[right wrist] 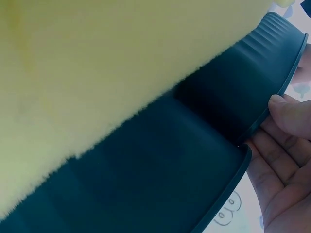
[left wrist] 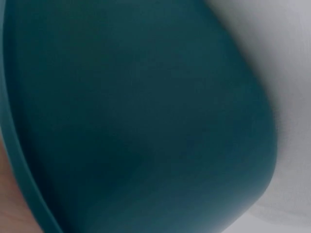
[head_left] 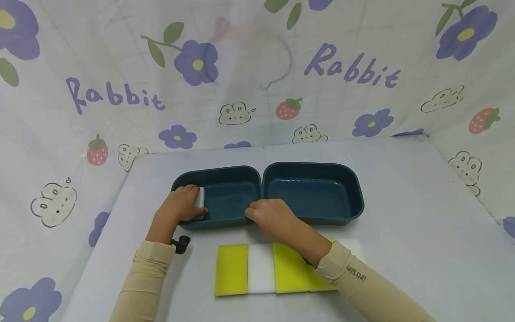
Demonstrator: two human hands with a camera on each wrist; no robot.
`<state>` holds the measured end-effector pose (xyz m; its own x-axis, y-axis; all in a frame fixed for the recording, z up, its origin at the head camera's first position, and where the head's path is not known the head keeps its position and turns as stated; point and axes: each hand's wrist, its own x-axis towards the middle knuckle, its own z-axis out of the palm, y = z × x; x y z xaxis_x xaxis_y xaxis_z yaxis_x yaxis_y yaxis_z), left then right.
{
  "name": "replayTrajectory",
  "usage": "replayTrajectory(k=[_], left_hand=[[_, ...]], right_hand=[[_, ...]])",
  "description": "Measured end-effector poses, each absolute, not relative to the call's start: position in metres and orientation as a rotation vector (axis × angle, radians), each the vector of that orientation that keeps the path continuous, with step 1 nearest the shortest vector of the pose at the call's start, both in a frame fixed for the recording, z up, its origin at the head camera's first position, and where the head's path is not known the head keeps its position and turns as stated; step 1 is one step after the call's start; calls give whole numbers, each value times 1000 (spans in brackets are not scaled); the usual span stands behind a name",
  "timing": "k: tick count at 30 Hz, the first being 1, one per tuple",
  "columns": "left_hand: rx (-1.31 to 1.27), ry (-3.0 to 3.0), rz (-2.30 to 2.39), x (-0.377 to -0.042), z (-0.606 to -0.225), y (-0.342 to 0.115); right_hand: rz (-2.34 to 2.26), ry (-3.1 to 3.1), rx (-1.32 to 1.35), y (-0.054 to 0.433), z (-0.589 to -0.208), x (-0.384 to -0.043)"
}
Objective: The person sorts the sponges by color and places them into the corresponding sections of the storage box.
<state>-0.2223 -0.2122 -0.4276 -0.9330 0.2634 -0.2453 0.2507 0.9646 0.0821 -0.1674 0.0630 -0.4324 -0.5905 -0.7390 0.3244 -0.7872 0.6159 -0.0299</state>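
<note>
Two dark teal bins stand side by side on the table: the left bin (head_left: 231,201) and the right bin (head_left: 314,194). Inside the left end of the left bin, my left hand (head_left: 183,203) holds a white sponge block (head_left: 202,197), thumb on its near side and fingers toward the far side. The hand covers much of that block. My right hand (head_left: 273,217) pinches the left bin's near rim close to where the bins meet; thumb (right wrist: 291,116) and fingers show there in the right wrist view. The left wrist view is mostly filled by the bin's outer wall (left wrist: 146,107).
In front of the bins lies a row of flat sponge blocks: a yellow one (head_left: 231,270), a white one (head_left: 261,268), another yellow one (head_left: 289,268), and more partly under my right forearm. A rabbit-patterned curtain (head_left: 257,89) hangs behind the white table (head_left: 422,250).
</note>
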Motion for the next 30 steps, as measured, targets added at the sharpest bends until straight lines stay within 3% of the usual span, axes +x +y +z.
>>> replayTrajectory(k=[19,24,30], left_hand=[[371,2882,90,-221,-429,-209],[438,2956,248,-204,-418,-205],[718,2972,487,-171,-387,-184]], right_hand=[[246,-2669,1286,64,-425,-173],[226,-2675,1292,63,-425,-174],[190,-2688,1296,62,-423,-174]])
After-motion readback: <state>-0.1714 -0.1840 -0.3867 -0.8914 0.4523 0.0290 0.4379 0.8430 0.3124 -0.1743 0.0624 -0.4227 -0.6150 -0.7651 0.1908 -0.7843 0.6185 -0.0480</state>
